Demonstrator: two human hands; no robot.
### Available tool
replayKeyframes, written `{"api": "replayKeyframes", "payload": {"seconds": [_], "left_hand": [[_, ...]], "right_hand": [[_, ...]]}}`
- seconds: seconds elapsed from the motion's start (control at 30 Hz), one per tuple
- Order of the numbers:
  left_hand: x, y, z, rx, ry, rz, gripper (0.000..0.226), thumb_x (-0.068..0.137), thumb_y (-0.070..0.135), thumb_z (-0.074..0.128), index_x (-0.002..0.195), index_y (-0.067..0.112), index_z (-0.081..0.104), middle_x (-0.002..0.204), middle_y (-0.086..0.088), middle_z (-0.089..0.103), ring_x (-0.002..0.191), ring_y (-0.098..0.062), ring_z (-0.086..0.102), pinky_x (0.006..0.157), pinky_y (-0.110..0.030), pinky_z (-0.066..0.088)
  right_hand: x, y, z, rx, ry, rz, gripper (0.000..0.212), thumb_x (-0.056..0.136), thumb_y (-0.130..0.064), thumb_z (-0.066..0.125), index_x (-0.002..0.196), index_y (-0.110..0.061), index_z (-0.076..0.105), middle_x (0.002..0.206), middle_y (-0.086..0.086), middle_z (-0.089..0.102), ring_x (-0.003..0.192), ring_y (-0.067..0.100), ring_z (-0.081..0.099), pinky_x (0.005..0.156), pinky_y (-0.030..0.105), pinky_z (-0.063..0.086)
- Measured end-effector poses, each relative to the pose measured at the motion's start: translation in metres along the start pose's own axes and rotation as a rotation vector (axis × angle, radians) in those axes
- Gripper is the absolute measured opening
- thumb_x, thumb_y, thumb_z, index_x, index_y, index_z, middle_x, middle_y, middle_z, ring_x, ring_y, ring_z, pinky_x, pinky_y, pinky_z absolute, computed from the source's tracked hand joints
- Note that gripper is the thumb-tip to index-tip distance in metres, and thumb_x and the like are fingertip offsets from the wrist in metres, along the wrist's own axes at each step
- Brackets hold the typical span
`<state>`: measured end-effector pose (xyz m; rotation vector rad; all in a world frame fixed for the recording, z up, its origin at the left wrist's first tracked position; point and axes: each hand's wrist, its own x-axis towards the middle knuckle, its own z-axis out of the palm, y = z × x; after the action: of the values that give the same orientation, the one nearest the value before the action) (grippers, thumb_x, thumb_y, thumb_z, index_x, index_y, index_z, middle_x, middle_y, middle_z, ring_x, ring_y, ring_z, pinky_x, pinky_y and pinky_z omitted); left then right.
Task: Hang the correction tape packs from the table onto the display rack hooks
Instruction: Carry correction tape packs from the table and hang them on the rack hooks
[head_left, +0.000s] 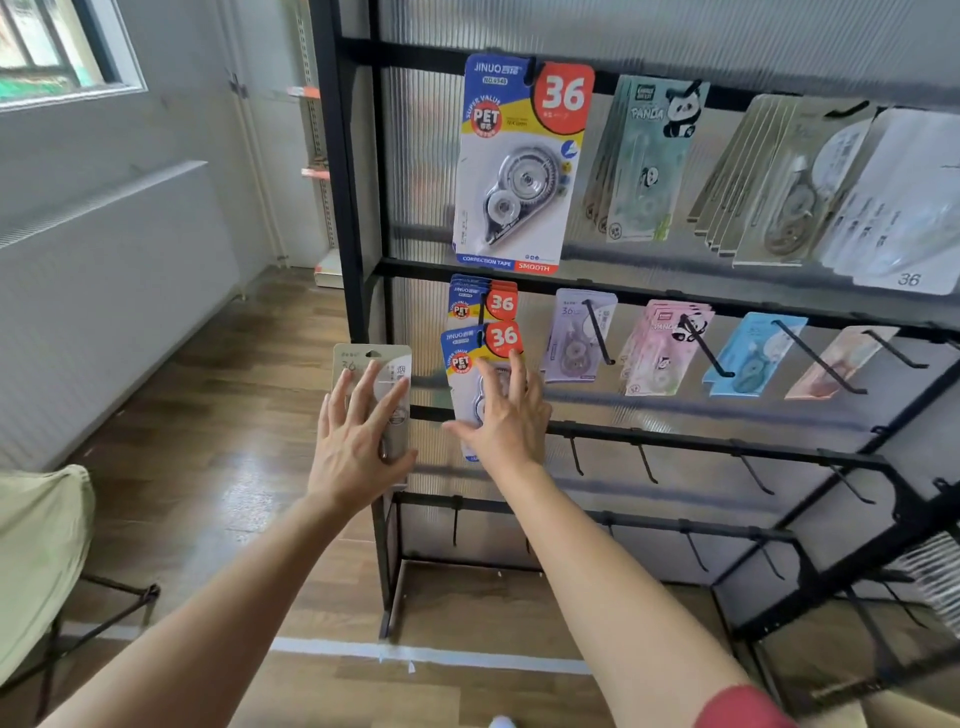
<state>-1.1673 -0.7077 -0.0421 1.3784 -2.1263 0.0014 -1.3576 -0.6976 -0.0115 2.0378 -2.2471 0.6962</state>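
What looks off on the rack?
Top row, far right: the white pack seems to hang back-side out, fine print showing, while its neighbours face front. The grey pack under the left hand is not hooked yet. Nothing looks damaged.

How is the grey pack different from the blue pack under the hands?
The grey pack is plain grey-beige. The blue pack is blue and yellow with a red circle. The grey pack is under the left hand, in front of the rack post. The blue pack is under the right hand, further right, just below more blue packs. Both say 36, and spread fingers lie on both.
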Motion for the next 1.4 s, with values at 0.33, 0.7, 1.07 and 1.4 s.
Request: {"api": "replayKeyframes", "payload": {"seconds": [0.33, 0.7, 1.07, 1.4], "left_hand": [[0.037, -0.01, 0.024, 0.057, -0.011, 0.121, 0.097, 0.068, 0.04, 0.08, 0.148, 0.03, 0.025, 0.158, -0.009, 0.015, 0.144, -0.031, 0.002, 0.111, -0.057, 0.014], [0.061, -0.025, 0.03, 0.082, 0.017, 0.124, 0.093, 0.068, 0.044, 0.068, 0.148, 0.031, 0.024, 0.158, -0.008, 0.015, 0.144, -0.033, 0.004, 0.109, -0.058, 0.013], [0.013, 0.002, 0.026, 0.024, -0.056, 0.127, 0.091, 0.066, 0.049, 0.062, 0.147, 0.031, 0.023, 0.156, -0.012, 0.019, 0.142, -0.033, 0.006, 0.108, -0.057, 0.015], [-0.037, 0.088, 0.039, -0.127, -0.137, 0.207, 0.091, 0.069, 0.059, 0.044, 0.148, 0.027, 0.013, 0.157, -0.011, 0.02, 0.143, -0.026, 0.003, 0.112, -0.049, 0.009]], "right_hand": [[0.06, 0.004, 0.028, 0.058, 0.025, 0.05, 0.092, 0.079, -0.052, 0.07, 0.151, -0.023, 0.02, 0.161, 0.01, 0.001, 0.143, 0.038, 0.012, 0.109, 0.053, 0.028], [0.095, 0.011, 0.041, 0.072, -0.081, 0.023, 0.097, 0.086, -0.046, 0.065, 0.154, -0.023, 0.0, 0.16, 0.012, -0.011, 0.146, 0.038, 0.001, 0.113, 0.053, 0.024], [0.019, 0.033, 0.024, 0.096, -0.067, 0.054, 0.077, 0.096, -0.035, 0.053, 0.154, -0.026, 0.002, 0.16, 0.014, 0.005, 0.147, 0.032, 0.01, 0.116, 0.051, 0.022], [-0.07, 0.074, -0.019, 0.876, -0.231, 0.327, 0.032, 0.094, -0.027, 0.058, 0.123, -0.014, 0.056, 0.123, 0.009, 0.062, 0.115, 0.02, 0.057, 0.103, 0.039, 0.045]]}}
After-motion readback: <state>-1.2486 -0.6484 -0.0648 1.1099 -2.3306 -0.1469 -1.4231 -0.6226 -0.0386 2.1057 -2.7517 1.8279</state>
